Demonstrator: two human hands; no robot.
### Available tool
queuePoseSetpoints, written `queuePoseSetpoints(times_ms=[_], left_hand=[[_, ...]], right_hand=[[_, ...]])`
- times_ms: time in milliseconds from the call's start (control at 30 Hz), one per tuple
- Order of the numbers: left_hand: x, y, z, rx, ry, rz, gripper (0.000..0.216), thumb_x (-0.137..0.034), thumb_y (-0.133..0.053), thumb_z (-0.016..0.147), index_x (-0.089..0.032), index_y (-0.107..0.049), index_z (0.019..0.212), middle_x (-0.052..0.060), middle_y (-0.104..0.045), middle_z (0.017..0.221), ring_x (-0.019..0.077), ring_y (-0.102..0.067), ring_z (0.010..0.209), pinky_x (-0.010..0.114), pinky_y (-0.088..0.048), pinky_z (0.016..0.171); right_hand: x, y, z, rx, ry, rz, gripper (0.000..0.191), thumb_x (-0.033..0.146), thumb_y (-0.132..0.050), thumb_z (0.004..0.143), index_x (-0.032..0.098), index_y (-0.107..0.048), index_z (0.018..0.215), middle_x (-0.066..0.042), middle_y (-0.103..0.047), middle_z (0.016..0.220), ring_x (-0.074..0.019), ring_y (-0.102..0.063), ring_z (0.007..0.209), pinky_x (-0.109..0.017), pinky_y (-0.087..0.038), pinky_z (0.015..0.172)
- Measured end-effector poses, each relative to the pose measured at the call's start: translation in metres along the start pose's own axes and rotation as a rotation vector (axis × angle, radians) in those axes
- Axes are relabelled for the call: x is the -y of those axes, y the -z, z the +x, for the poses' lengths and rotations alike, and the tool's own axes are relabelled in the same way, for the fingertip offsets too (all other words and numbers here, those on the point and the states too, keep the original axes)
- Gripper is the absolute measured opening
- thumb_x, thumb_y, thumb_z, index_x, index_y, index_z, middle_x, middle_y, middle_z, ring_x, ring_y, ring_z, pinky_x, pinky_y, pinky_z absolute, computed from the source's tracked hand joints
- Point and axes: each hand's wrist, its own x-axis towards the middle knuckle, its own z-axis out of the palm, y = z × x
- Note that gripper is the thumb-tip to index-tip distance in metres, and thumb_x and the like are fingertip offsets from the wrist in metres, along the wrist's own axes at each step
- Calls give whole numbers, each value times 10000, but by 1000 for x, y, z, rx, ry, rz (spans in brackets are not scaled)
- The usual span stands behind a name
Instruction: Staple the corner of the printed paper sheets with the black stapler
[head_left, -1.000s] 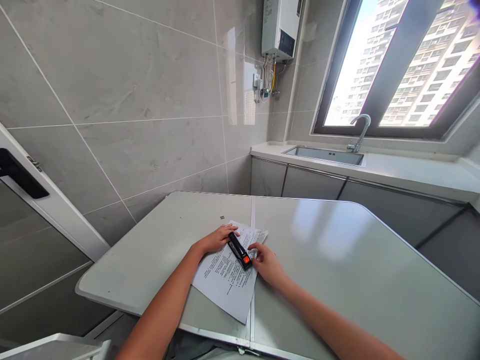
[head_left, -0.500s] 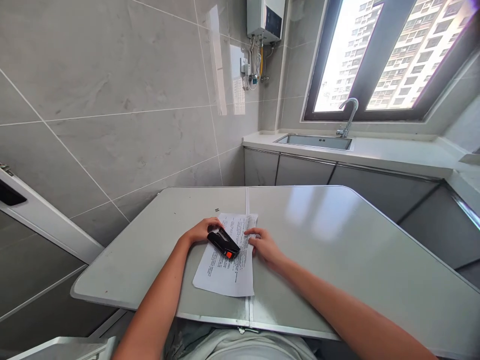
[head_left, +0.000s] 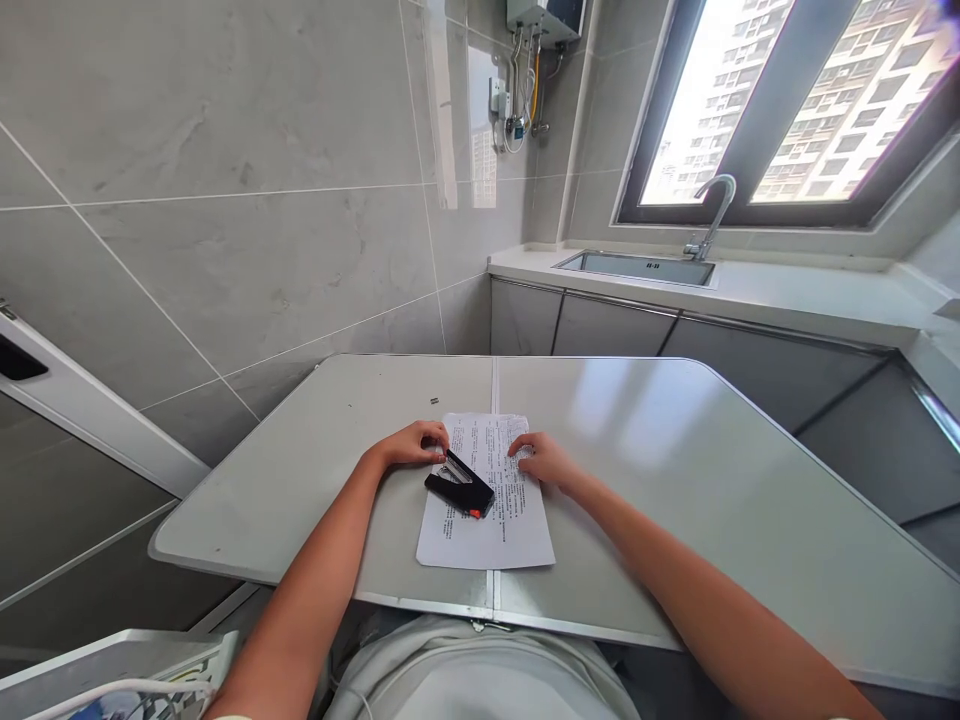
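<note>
A black stapler (head_left: 461,492) with an orange-red tab lies on a printed sheet of paper (head_left: 487,550), its two arms spread in a V toward the upper left. My left hand (head_left: 414,443) is closed at the sheet's upper left edge, thumb and fingers pinched together. Its thumb tip is right beside the stapler's upper arm; whether they touch I cannot tell. On the sheet's right edge, the curled fingers of my right hand (head_left: 546,462) grip the paper. The number of sheets cannot be made out.
The pale folding table (head_left: 637,520) has a metal seam down its middle. A small dark strip (head_left: 434,401) lies beyond the paper. Behind stand a counter with a sink (head_left: 637,268) and a faucet (head_left: 712,215). A tiled wall (head_left: 262,270) rises at left.
The paper has turned straighter and shifted right, carrying the stapler with it. The stapler's spread arms show more plainly. My right hand has moved right with the edge; the view has tipped down.
</note>
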Motion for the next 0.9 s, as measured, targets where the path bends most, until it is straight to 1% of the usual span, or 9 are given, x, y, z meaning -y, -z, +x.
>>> queuePoseSetpoints(times_ms=[100,167,233,300,367,433,633,833,900], left_hand=[[4,0,2,9,21,29,258,-418,-732,864,-163,-702,897,46,-623,956,161,-545,839,260,-428,756],[10,0,4,6,20,40,289,-432,-721,866,-162,-632,814,16,-563,858,144,-491,774,248,-395,701],[15,-1,5,7,14,40,367,-444,-718,864,-172,-520,718,-19,-472,755,124,-420,700,244,-349,647],[20,-1,6,11,19,29,486,-456,-719,864,-190,-376,644,-47,-348,681,106,-317,632,249,-280,593],[22,-2,6,21,33,2,584,-464,-721,866,-205,-259,621,-58,-251,658,102,-232,608,260,-220,566],[24,-1,5,29,42,-27,632,-470,-728,865,-212,-205,619,-59,-214,653,103,-197,606,267,-195,558],[25,0,6,52,25,-50,625,-481,-724,868,-213,-218,617,-59,-226,621,106,-209,605,270,-195,558],[23,-1,5,26,26,-50,600,-418,-723,850,-214,-208,618,-57,-207,633,102,-183,613,277,-156,562],[22,-1,5,20,39,-58,587,-393,-718,836,-217,-203,616,-58,-194,632,98,-170,606,279,-142,557]], right_hand=[[9,-3,-14,-234,141,-202,244,54,-660,807,190,-726,998,-117,-600,1114,-229,-587,900,-355,-470,791],[20,-15,-30,-437,368,-352,170,146,-597,942,200,-696,1068,-147,-565,1221,-274,-568,1056,-411,-475,910],[31,-34,-48,-348,617,-344,151,282,-538,1032,228,-663,1097,-116,-570,1187,-251,-563,1067,-396,-487,943],[37,-55,-63,-201,722,-324,241,447,-620,999,249,-637,1136,-98,-561,1198,-255,-561,1072,-395,-508,941],[37,-72,-70,-143,715,-354,454,550,-745,886,248,-608,1196,-113,-533,1279,-300,-539,1140,-441,-509,973],[33,-84,-69,-129,669,-383,538,497,-798,838,234,-573,1251,-135,-492,1361,-327,-518,1197,-460,-500,1000],[30,-86,-57,-131,596,-460,378,254,-641,864,200,-547,1227,-115,-583,1200,-285,-540,1082,-408,-483,944],[33,-89,-53,-199,621,-694,775,263,-579,805,86,-375,1532,-206,-581,1235,-349,-511,1076,-504,-429,934],[33,-91,-50,-184,644,-691,811,273,-576,799,71,-362,1555,-219,-578,1238,-355,-506,1087,-498,-434,924]])
